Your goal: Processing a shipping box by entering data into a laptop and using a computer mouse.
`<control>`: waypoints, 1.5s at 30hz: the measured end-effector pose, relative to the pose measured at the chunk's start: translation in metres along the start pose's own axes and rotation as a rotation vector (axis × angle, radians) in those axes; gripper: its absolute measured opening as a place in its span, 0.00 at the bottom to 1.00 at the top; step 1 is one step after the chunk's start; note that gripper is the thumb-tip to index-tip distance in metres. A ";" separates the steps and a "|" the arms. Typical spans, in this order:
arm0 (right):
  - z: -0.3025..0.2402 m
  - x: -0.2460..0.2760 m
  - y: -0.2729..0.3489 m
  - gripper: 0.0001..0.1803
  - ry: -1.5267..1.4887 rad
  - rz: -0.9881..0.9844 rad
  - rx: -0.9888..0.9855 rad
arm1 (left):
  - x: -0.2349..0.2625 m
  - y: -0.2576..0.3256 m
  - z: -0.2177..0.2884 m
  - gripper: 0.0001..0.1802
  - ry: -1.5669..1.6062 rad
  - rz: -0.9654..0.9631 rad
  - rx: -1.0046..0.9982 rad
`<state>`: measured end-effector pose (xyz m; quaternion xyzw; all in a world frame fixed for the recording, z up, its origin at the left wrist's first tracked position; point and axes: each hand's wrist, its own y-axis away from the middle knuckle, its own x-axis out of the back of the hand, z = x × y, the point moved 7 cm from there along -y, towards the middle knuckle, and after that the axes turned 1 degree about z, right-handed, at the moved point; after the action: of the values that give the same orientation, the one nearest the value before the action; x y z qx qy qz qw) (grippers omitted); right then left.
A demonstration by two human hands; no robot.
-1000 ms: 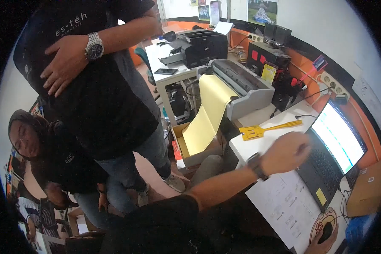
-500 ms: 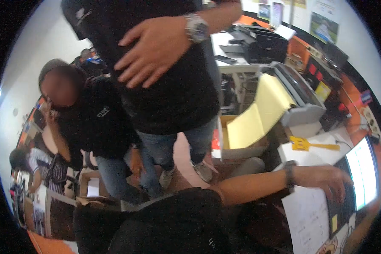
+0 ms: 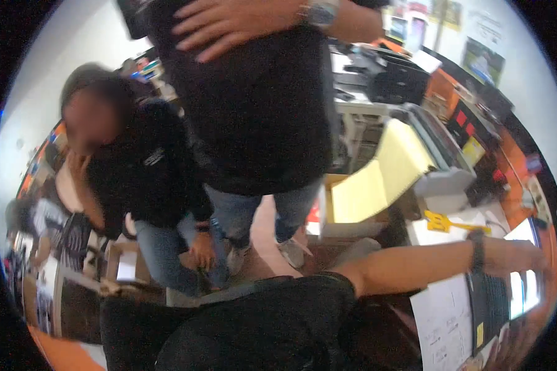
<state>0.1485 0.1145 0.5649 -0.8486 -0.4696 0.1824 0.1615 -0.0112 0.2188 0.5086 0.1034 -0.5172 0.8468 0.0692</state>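
My left arm, with a dark band at the wrist, stretches right across a dark laptop (image 3: pixel 492 309). The blurred left hand (image 3: pixel 520 258) is in front of the lit laptop screen (image 3: pixel 529 290) and covers part of it. Whether the fingers touch the screen I cannot tell. Down at the lower right, a smeared skin-toned shape by the keyboard's near end seems to be my right hand (image 3: pixel 518 347); its fingers do not show clearly. White paper sheets (image 3: pixel 442 324) with handwriting lie beside the laptop. A yellow plastic tool (image 3: pixel 442 221) with a long handle rests behind my forearm.
A standing person in black (image 3: pixel 254 117) holds a hand over the belly; another person (image 3: pixel 145 167) sits or leans to the left. Yellow continuous paper (image 3: pixel 377 185) runs from a grey printer (image 3: pixel 439 145) into a cardboard box. Farther back stands a black machine (image 3: pixel 396 77).
My left hand has moved right, from above the keyboard to the laptop screen. The view has shifted slightly, and the standing person's hand now appears higher.
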 end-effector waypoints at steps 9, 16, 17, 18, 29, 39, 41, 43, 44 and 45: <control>0.060 0.232 0.133 0.12 1.154 0.763 -0.132 | 0.040 0.104 -0.010 0.32 -0.678 -0.339 0.703; 0.085 0.236 0.189 0.17 1.739 1.024 0.105 | 0.042 0.100 -0.077 0.22 -1.099 0.008 0.550; 0.086 0.234 0.192 0.19 1.734 1.034 0.117 | 0.039 0.108 -0.087 0.22 -1.084 -0.001 0.552; 0.085 0.237 0.201 0.22 1.736 1.036 0.099 | 0.036 0.117 -0.092 0.20 -1.056 -0.011 0.536; 0.105 0.241 0.187 0.36 1.709 0.928 -0.285 | 0.021 0.134 -0.104 0.20 -0.986 -0.147 0.581; 0.098 0.233 0.187 0.41 1.744 0.889 -0.220 | 0.040 0.144 -0.105 0.21 -0.993 0.042 0.722; 0.102 0.236 0.184 0.41 1.711 0.910 -0.213 | 0.039 0.137 -0.103 0.21 -0.985 0.058 0.637; 0.101 0.236 0.183 0.41 1.679 0.926 -0.216 | 0.040 0.135 -0.105 0.21 -0.970 0.054 0.696; 0.100 0.234 0.181 0.41 1.671 0.911 -0.213 | 0.043 0.138 -0.106 0.21 -0.951 0.067 0.729; 0.100 0.232 0.179 0.41 1.662 0.896 -0.211 | 0.045 0.140 -0.107 0.21 -0.932 0.081 0.763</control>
<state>0.3492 0.2328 0.3604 -0.8182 0.1509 -0.4781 0.2815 -0.0976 0.2508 0.3514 0.4615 -0.1565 0.8399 -0.2390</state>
